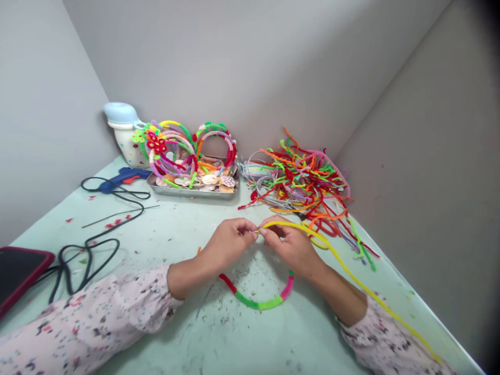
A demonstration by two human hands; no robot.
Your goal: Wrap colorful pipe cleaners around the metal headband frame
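In front of me, my left hand (230, 242) and my right hand (287, 245) meet fingertip to fingertip above the table. Between right thumb and fingers runs a long yellow pipe cleaner (344, 265), trailing back over my right forearm. My left thumb and forefinger pinch a thin pale bit at its near tip; the fingers partly hide this spot. Below my hands lies a curved headband (260, 304) wrapped in red, green and pink fuzzy sections. Its upper part is hidden behind my hands.
A metal tray (191, 192) with shells and colourful headbands (219, 133) stands at the back, beside a white cup (127, 138). Pipe cleaners (304, 182) pile up back right. Leftward lie a blue glue gun (123, 178), black cord (89, 245) and a phone (21, 276).
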